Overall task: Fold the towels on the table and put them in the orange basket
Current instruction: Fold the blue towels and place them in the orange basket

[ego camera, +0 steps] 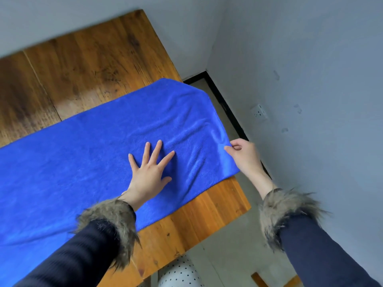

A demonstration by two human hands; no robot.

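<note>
Fur-trimmed dark sleeves come in from the bottom of the view, nearest to the camera. Beyond them the blue towel lies spread in one layer on the wooden bench, and its right end hangs a little over the bench edge. The left hand rests flat on the cloth with the fingers spread wide and straight; it holds nothing, it only presses. The right hand pinches the near right corner of the towel between thumb and fingers, just past the bench edge.

I judge the towel to be light, soft and fully limp: small wrinkles run between the two hands, so it will not keep any shape alone. The plush pile probably grips the wood somewhat, so it should not slide much. Corners and hemmed edges are the best places to hold, one corner in each hand, so the fold stays straight. No orange basket shows in this view.
</note>
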